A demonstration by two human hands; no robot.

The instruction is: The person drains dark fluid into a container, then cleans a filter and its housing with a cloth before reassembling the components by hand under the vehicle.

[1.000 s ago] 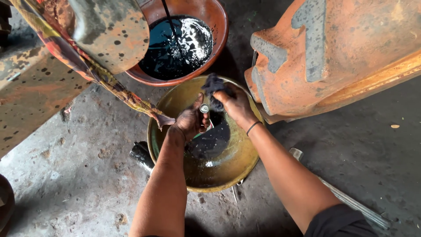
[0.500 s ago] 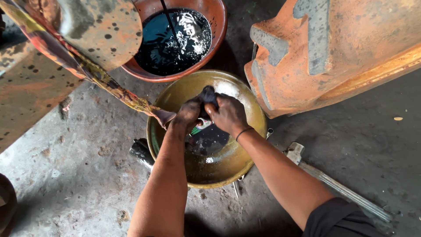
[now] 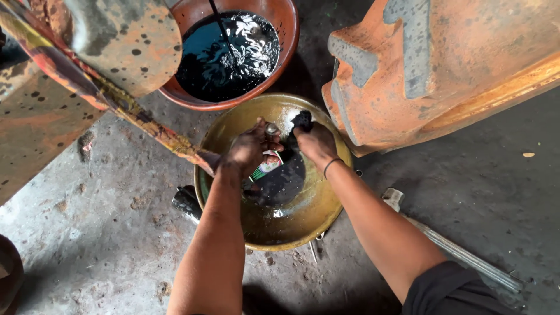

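Note:
A wide yellowish metal basin (image 3: 324, 227) sits on the concrete floor with a pool of dark liquid in its bottom. My left hand (image 3: 251, 149) is over the basin, closed around a small green, white and red tube (image 3: 267, 167) with a metal end showing near my thumb. My right hand (image 3: 315, 143) is just beside it, gripping a dark, dirty rag (image 3: 301, 121) near the basin's far rim. Both hands are smeared with black grime. What lies under the rag is hidden.
A red-brown bowl (image 3: 286, 41) full of black oil stands just beyond the basin. A large rusty orange machine casting (image 3: 443, 64) looms at the right, and a rusty spattered metal part (image 3: 76, 64) at the left. A metal rod tool (image 3: 449, 248) lies on the floor at the right.
My hands have shifted within the basin: the right hand with the rag has moved toward the far rim, and the left hand has stayed close beside it, still holding the tube.

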